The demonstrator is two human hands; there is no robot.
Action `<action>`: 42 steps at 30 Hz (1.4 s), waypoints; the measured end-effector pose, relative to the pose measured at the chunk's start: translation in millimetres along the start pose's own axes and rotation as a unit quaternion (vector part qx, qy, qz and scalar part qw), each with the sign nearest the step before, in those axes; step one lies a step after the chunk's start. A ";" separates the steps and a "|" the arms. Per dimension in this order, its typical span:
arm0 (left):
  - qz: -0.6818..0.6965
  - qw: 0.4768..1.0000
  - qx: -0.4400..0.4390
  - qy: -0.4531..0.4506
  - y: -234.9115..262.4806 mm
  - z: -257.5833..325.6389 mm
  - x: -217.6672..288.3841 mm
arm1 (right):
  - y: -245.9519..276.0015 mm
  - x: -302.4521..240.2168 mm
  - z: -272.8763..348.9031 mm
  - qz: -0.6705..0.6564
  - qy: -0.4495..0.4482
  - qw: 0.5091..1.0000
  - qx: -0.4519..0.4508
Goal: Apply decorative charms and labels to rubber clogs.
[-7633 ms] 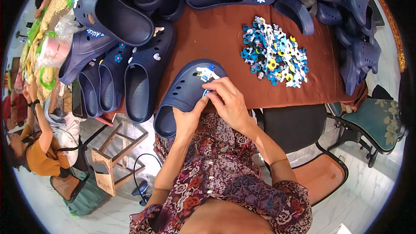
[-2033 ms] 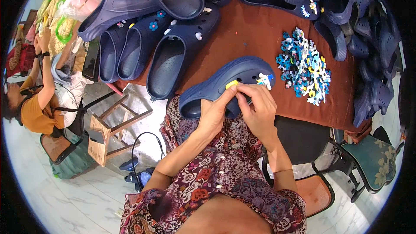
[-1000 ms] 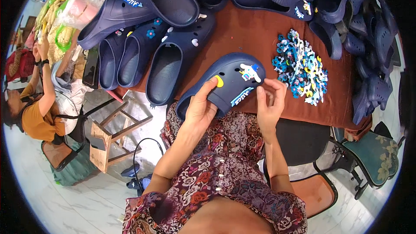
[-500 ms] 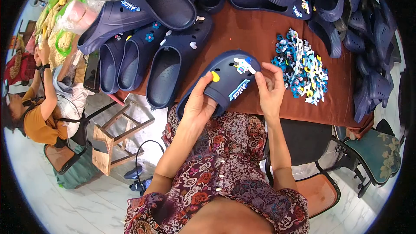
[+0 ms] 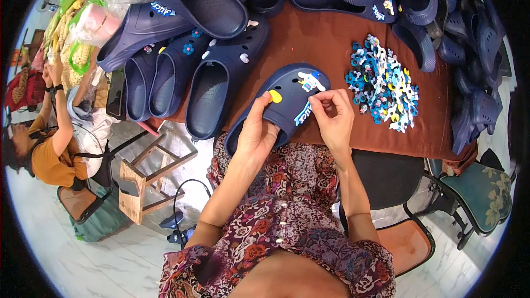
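A: Found what in the head view?
B: Found the navy shoe [image 5: 292,96] near centre, toward 1 o'clock, over the brown cloth [image 5: 326,38]. Saw the left hand [image 5: 255,137] clasped around it, with fingers inside and thumb on the yellow charm [image 5: 275,96]. Saw the right hand [image 5: 335,118] with thumb and forefinger nearly together at the letter charm [image 5: 302,114]; could not tell whether pinching it.
A: Feared anything?
B: Judged two risks likely: popping the letter charm loose by tugging, or tipping the shoe by steadying only one side.
A: Pointed where?
B: Pointed toe-first between 1 and 2 o'clock, straight along the long axis.
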State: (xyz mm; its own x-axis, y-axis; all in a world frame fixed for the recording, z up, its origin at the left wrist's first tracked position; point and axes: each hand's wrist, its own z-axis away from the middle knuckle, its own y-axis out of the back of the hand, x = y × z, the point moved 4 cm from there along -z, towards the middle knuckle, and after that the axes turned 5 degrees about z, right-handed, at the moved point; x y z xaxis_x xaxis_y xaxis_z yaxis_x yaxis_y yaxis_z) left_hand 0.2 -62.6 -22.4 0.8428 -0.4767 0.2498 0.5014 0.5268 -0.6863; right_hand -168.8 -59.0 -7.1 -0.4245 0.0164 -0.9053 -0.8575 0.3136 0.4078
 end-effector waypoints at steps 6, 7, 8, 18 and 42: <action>-0.009 1.000 -0.008 -0.006 -2.2 -1.7 0.0 | -6.6 10.6 -1.0 0.009 -0.024 1.000 -0.001; -0.011 1.000 -0.004 -0.011 -3.7 -2.3 0.2 | -9.1 17.5 -0.9 -0.036 -0.044 0.998 0.012; -0.014 1.000 0.000 -0.016 -5.7 -3.0 1.0 | -11.3 23.0 -1.6 -0.081 -0.063 0.994 0.025; 0.065 0.998 -0.024 0.011 -2.3 -12.7 5.0 | -9.0 26.2 20.0 -0.201 -0.047 0.977 0.045; 0.233 0.953 -0.162 0.104 -85.8 12.4 -0.9 | -33.7 14.4 88.8 -0.195 -0.076 0.974 -0.085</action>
State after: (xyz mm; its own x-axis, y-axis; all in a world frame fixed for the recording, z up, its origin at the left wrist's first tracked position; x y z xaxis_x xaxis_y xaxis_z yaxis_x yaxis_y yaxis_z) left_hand -41.2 -98.7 44.7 0.8849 -0.3920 -0.2515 -0.0328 0.4862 -0.8732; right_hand -120.2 15.0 -44.5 -0.0200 0.0722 -0.9972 -0.9862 0.1625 0.0316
